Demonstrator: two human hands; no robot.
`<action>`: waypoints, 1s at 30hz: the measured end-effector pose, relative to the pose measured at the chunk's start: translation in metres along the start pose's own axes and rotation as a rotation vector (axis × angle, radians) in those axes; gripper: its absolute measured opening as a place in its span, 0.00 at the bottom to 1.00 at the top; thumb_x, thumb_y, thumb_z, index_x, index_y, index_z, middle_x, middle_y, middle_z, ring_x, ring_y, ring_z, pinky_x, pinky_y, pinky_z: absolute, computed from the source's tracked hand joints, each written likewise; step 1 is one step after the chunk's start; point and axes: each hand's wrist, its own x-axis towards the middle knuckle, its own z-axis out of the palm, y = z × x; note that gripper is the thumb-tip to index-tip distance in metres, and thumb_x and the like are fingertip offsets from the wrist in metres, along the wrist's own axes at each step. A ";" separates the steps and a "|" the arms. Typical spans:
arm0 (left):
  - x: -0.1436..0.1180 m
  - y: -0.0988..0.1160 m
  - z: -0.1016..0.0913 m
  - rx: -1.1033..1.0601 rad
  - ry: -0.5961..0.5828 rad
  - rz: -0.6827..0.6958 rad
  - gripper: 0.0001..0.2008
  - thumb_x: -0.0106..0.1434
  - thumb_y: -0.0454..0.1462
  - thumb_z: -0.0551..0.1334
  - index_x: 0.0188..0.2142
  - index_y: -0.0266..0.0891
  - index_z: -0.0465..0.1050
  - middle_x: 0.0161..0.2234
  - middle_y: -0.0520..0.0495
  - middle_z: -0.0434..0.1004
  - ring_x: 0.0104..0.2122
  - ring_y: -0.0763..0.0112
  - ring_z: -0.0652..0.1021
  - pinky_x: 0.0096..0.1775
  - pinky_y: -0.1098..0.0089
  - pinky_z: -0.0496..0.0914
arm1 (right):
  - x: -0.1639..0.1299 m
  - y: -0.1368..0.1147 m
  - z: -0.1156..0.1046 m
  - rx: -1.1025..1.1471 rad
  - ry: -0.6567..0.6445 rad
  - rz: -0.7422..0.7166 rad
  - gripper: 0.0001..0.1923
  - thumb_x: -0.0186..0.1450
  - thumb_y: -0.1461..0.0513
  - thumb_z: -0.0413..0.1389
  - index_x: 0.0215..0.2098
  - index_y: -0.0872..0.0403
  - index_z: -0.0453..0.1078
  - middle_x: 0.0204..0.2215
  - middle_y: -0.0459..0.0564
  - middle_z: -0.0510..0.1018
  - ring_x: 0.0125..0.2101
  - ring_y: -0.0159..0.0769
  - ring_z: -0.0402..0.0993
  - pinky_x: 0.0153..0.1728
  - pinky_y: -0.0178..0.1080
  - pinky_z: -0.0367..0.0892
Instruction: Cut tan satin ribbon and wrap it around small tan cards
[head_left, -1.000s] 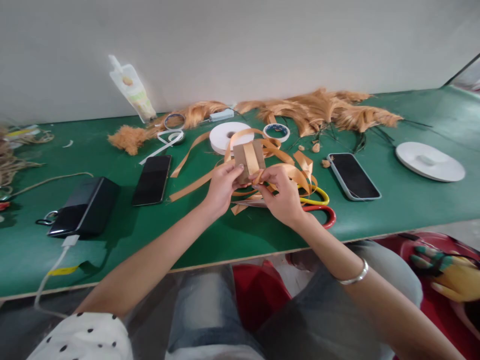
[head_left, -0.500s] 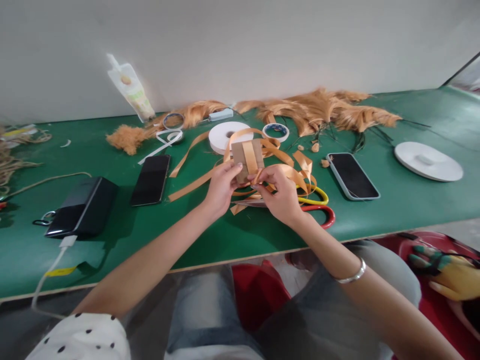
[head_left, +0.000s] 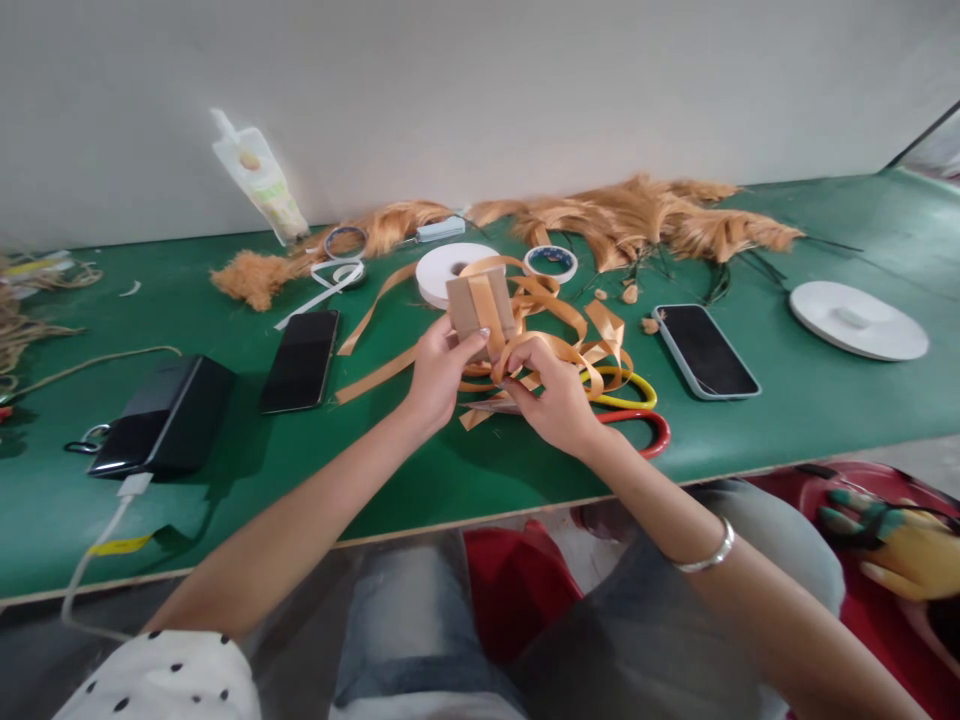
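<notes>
My left hand (head_left: 442,370) grips a small brown cardboard piece (head_left: 461,305) from its lower left, thumb across its face. An orange ribbon (head_left: 484,300) runs lengthwise over the middle of the card. Below the card's lower edge, my right hand (head_left: 551,390) pinches the same ribbon between thumb and fingers. Loose loops of ribbon (head_left: 607,335) spread over the table behind and to the right of that hand. Scissors with one yellow and one red handle (head_left: 660,430) lie under the ribbon and partly beneath my right hand.
On the green table (head_left: 420,490) lie a black phone (head_left: 300,360), a pale-cased phone (head_left: 709,350), a white spool (head_left: 442,275), a tape roll (head_left: 551,263) and a white disc (head_left: 859,318). Orange fibre bunches (head_left: 637,220) line the wall. A black power bank (head_left: 169,415) sits left.
The card has shifted slightly left and up with my left hand, tilting a little. My right hand still pinches the ribbon, which now bows in a wider loop beside the fingers.
</notes>
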 end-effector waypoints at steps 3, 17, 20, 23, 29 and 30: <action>0.009 0.002 -0.006 -0.059 0.089 0.085 0.10 0.51 0.35 0.66 0.34 0.39 0.69 0.30 0.53 0.75 0.29 0.76 0.74 0.30 0.74 0.66 | 0.000 -0.004 -0.001 0.035 0.003 -0.003 0.14 0.52 0.74 0.47 0.31 0.50 0.54 0.28 0.44 0.69 0.31 0.33 0.69 0.33 0.37 0.66; 0.043 0.010 -0.041 0.042 0.342 0.399 0.12 0.53 0.40 0.67 0.34 0.42 0.67 0.30 0.53 0.72 0.30 0.74 0.73 0.33 0.73 0.67 | 0.006 -0.013 -0.025 -0.085 0.389 0.055 0.10 0.53 0.71 0.50 0.22 0.51 0.68 0.25 0.48 0.72 0.30 0.38 0.69 0.33 0.44 0.67; 0.030 0.008 -0.028 0.150 0.276 0.500 0.13 0.54 0.43 0.67 0.36 0.42 0.67 0.29 0.53 0.70 0.31 0.73 0.73 0.35 0.72 0.67 | 0.009 -0.016 -0.022 0.558 -0.036 0.456 0.06 0.58 0.64 0.54 0.32 0.53 0.73 0.27 0.48 0.77 0.31 0.35 0.74 0.37 0.43 0.72; 0.012 0.004 -0.016 0.275 0.186 0.520 0.14 0.55 0.46 0.66 0.36 0.42 0.69 0.31 0.51 0.70 0.33 0.70 0.73 0.37 0.71 0.67 | 0.011 -0.013 -0.016 0.989 -0.305 0.804 0.17 0.65 0.53 0.51 0.40 0.57 0.74 0.37 0.56 0.81 0.37 0.37 0.78 0.45 0.44 0.72; -0.012 -0.006 -0.014 0.477 0.027 0.594 0.10 0.58 0.44 0.64 0.34 0.40 0.72 0.29 0.49 0.74 0.30 0.70 0.74 0.36 0.69 0.67 | 0.013 -0.004 -0.017 1.300 -0.301 1.029 0.25 0.70 0.49 0.42 0.38 0.58 0.74 0.41 0.56 0.81 0.42 0.38 0.78 0.45 0.43 0.73; -0.013 -0.006 -0.016 0.506 -0.010 0.629 0.08 0.58 0.42 0.63 0.32 0.40 0.72 0.30 0.49 0.75 0.30 0.69 0.74 0.36 0.69 0.68 | 0.013 -0.004 -0.019 1.321 -0.278 1.036 0.24 0.70 0.51 0.43 0.37 0.57 0.74 0.39 0.55 0.81 0.40 0.37 0.79 0.45 0.42 0.73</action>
